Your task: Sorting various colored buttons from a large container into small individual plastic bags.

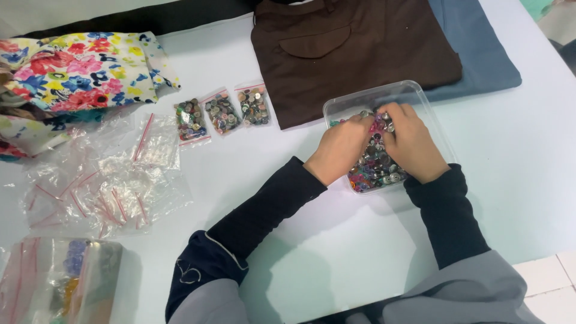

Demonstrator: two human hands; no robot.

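Observation:
A clear plastic container [384, 95] stands on the white table, filled with mixed coloured buttons [375, 168]. Both hands are inside it, knuckles up. My left hand [339, 148] digs into the buttons on the left side, fingers curled into the pile. On the right side my right hand [413, 143] does the same, its fingertips meeting the left hand's near the container's far end. The fingertips are buried, so what each one pinches is hidden. Dark sleeves cover both forearms.
Three small zip bags of buttons [221, 113] lie in a row left of the container. Several empty zip bags [114, 180] are heaped further left. Floral fabric [72, 72] lies far left, a brown garment [354, 48] on blue cloth [480, 54] behind. More bags [60, 282] sit bottom left.

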